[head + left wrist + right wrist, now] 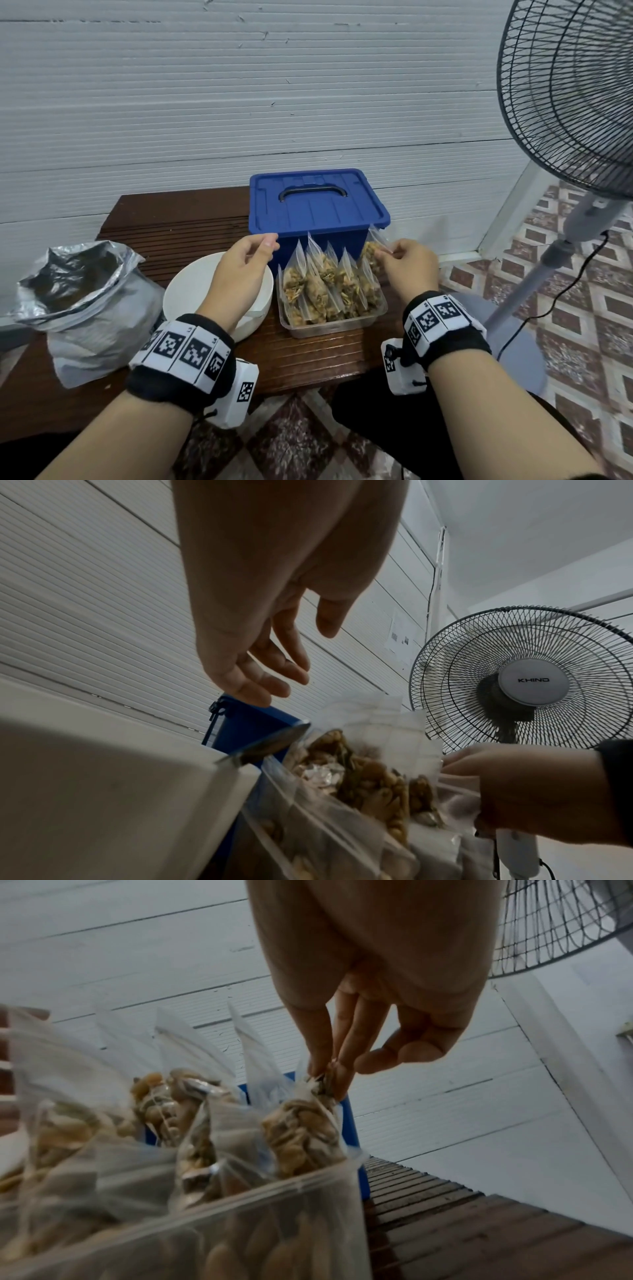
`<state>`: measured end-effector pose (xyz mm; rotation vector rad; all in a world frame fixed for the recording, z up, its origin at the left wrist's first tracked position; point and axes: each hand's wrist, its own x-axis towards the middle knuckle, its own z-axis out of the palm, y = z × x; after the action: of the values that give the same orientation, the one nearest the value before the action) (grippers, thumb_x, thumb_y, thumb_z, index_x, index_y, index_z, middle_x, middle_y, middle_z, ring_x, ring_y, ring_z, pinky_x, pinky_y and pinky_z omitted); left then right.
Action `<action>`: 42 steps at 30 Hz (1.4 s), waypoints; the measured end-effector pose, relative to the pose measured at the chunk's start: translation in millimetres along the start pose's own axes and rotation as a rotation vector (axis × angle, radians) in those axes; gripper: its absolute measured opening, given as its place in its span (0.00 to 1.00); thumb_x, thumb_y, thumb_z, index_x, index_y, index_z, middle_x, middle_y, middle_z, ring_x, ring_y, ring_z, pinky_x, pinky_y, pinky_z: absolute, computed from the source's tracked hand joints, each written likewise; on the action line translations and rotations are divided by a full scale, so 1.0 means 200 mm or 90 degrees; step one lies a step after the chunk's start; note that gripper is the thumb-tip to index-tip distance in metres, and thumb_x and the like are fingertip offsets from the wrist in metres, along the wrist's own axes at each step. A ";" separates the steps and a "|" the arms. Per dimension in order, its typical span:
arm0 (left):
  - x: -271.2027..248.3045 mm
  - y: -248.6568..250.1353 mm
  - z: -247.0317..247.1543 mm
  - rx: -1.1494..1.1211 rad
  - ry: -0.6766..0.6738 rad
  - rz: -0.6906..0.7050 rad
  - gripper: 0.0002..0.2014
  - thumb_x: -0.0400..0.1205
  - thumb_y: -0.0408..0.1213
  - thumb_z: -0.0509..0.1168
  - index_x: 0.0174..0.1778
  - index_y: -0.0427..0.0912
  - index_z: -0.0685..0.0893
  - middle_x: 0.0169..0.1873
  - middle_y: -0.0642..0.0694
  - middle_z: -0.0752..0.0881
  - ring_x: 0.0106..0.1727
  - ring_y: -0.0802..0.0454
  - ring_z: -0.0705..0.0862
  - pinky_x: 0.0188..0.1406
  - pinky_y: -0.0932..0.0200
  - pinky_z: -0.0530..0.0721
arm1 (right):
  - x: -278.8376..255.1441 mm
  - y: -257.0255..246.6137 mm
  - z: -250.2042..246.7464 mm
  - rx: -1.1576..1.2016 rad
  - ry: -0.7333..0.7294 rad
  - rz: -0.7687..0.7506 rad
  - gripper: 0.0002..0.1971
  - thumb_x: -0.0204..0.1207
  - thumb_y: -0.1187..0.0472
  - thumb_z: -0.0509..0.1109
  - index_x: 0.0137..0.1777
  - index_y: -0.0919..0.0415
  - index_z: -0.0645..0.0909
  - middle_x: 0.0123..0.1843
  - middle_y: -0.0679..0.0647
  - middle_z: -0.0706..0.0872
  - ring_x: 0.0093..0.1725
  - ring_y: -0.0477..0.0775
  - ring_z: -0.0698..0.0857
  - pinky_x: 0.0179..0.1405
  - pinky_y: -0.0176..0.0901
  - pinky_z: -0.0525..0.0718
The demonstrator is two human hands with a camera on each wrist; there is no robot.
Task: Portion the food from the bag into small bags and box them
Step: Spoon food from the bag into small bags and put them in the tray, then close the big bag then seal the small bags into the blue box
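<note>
Foil bag (85, 301): far left on the wooden table (178, 219); silver, mouth crumpled open, dark contents inside; standing slumped.
White bowl (191, 287): just right of the foil bag, partly under the left forearm; a metal spoon (274, 744) lies over its rim in the left wrist view, tip toward the small bags.
Left hand (245, 265): raised above the bowl's right edge, wrist band with printed markers behind it; palm turned inward, fingers loosely extended and slack, thumb apart from them; holding nothing; fingertips near the lower left corner of the blue box (317, 205).
Blue box: at the back of the table against the ribbed wall; lid on, black handle lying flat on top.
Clear tray (329, 325): directly in front of the blue box, between the two hands; packed with small bags (322, 287) of tan, nut-like food, standing upright, tops pointing up.
Right hand (407, 263): over the tray's far right corner, wrist bent down; thumb and first two fingers (320, 1042) pinched together on the neck of one filled bag (304, 1131), the other fingers curled clear; that bag sits at the right end of the row, its lower part inside the tray wall.
Standing fan (568, 102): right of the table, on the patterned tile floor; cable trailing down.
</note>
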<state>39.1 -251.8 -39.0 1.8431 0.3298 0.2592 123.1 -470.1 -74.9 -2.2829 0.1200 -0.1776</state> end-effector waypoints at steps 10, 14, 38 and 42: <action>-0.01 0.00 -0.02 0.006 -0.004 -0.008 0.13 0.87 0.47 0.56 0.62 0.50 0.82 0.52 0.60 0.85 0.59 0.60 0.81 0.70 0.47 0.77 | -0.03 -0.04 0.01 0.006 -0.098 -0.023 0.04 0.76 0.53 0.71 0.39 0.48 0.82 0.41 0.48 0.87 0.48 0.53 0.85 0.56 0.54 0.83; -0.01 0.00 -0.02 0.010 -0.003 -0.010 0.13 0.87 0.48 0.56 0.61 0.51 0.82 0.52 0.61 0.85 0.59 0.60 0.81 0.70 0.47 0.77 | -0.04 -0.06 0.01 0.091 -0.125 0.021 0.07 0.75 0.55 0.68 0.36 0.48 0.84 0.40 0.49 0.88 0.48 0.54 0.85 0.56 0.59 0.83; -0.06 0.13 -0.41 -0.004 0.096 0.142 0.09 0.86 0.46 0.60 0.58 0.57 0.83 0.52 0.59 0.88 0.58 0.66 0.84 0.67 0.52 0.80 | -0.19 -0.39 -0.08 0.241 0.122 -0.093 0.14 0.77 0.65 0.60 0.57 0.56 0.84 0.42 0.49 0.84 0.36 0.44 0.79 0.41 0.40 0.77; -0.06 0.17 -0.63 0.013 0.155 0.181 0.06 0.85 0.46 0.62 0.54 0.60 0.83 0.55 0.56 0.87 0.60 0.61 0.84 0.67 0.52 0.80 | -0.31 -0.61 0.01 0.258 0.044 -0.208 0.13 0.79 0.65 0.62 0.57 0.52 0.84 0.40 0.48 0.81 0.33 0.41 0.75 0.33 0.25 0.70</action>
<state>-12.4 -153.6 29.6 1.8797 0.2358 0.6822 66.5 -379.7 11.4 -1.8784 -0.2359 -0.4124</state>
